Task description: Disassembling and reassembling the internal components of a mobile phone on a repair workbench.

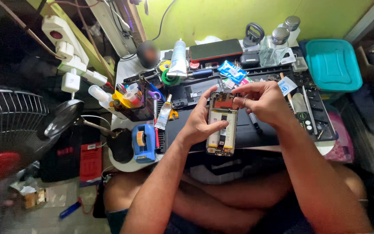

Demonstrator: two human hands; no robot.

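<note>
An opened phone [221, 130] with its back cover off shows a white battery and circuit boards. My left hand [200, 123] grips it from the left side, thumb across the battery, holding it above the dark work mat [247, 130]. My right hand [260, 100] has its fingertips pinched at the phone's top end, on the upper board area. What the fingertips pinch is too small to see.
A blue tape dispenser [144, 142] stands left of the mat. A black mesh holder [135, 106] with tools, a glue tube [164, 113], a white tube [178, 58], a dark phone [215, 49], glass bottles [275, 45] and a teal lidded box [332, 65] ring the small table. A fan [5, 125] stands far left.
</note>
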